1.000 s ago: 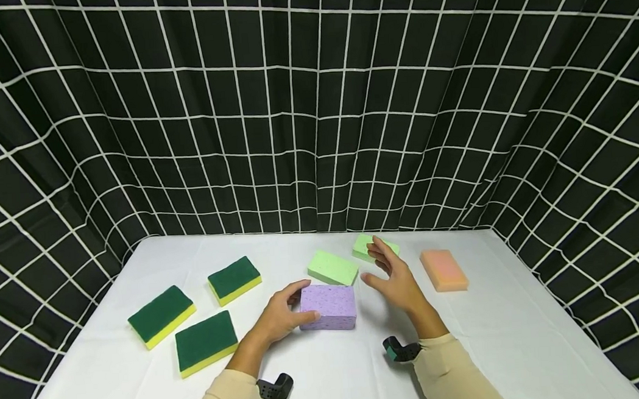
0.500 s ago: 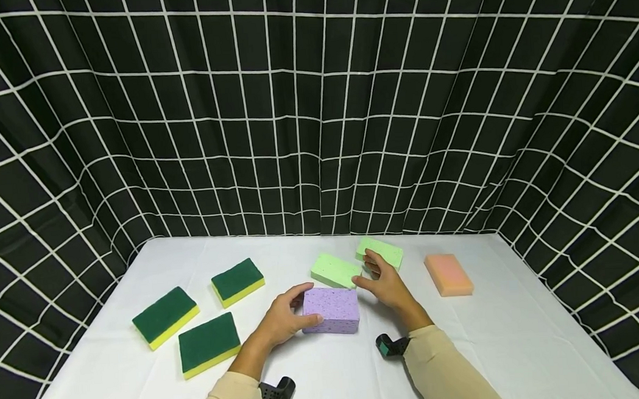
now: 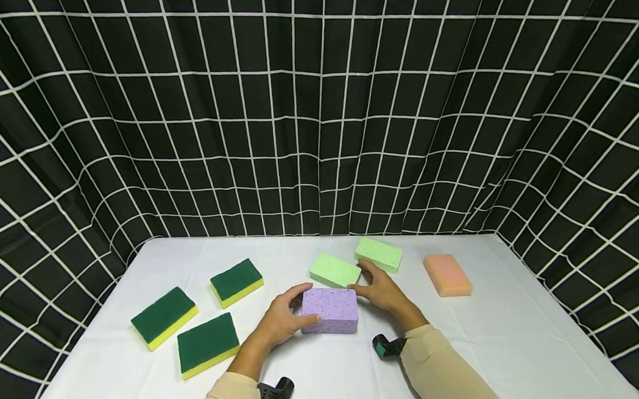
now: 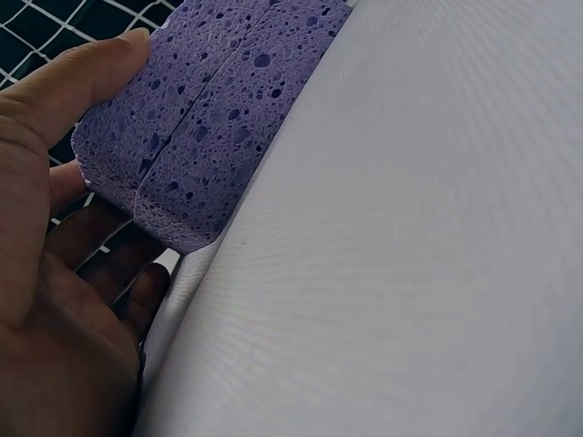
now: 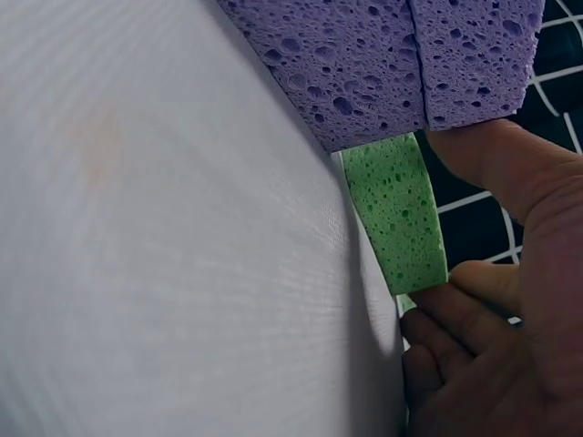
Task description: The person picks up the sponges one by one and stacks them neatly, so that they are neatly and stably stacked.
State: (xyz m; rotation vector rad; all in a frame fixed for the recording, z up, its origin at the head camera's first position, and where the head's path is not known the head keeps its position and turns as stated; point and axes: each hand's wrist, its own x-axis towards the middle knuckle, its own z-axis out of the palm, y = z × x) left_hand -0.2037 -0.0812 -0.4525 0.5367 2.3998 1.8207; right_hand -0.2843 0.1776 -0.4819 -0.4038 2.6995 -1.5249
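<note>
Head view: a black grid-patterned curtain (image 3: pixel 313 102) stands behind and on both sides of the work, closing in a table under white cloth (image 3: pixel 330 382), whose plain surface makes each coloured block easy to pick out.

Two beige-sleeved arms reach in from the near edge. The left hand (image 3: pixel 279 315) is curled about the left end of a purple sponge stack (image 3: pixel 330 307), its thumb on the near face and its fingers round the far side, a hold that probably steadies the pile; a seam in both wrist views suggests two sponges, one atop the other. The right hand (image 3: pixel 380 290) is bent round the right end of the nearer light-green sponge (image 3: pixel 332 269), thumb on the near side and fingertips at the far one, and it appears to pinch it; how firmly, I cannot tell. That sponge lies just behind the purple stack, so the thumb sits close against the stack's corner too.

Three green-and-yellow scouring sponges (image 3: pixel 209 343) lie apart at the left, scouring faces up, seemingly grouped by kind. The farther light-green sponge (image 3: pixel 378 254) rests beyond the right fingers, and a peach sponge (image 3: pixel 448 274) lies alone at the right, out of the hands' way.

Smallest are the black wrist cameras, left (image 3: pixel 277 391) and right (image 3: pixel 387 346), each facing its hand's work.
</note>
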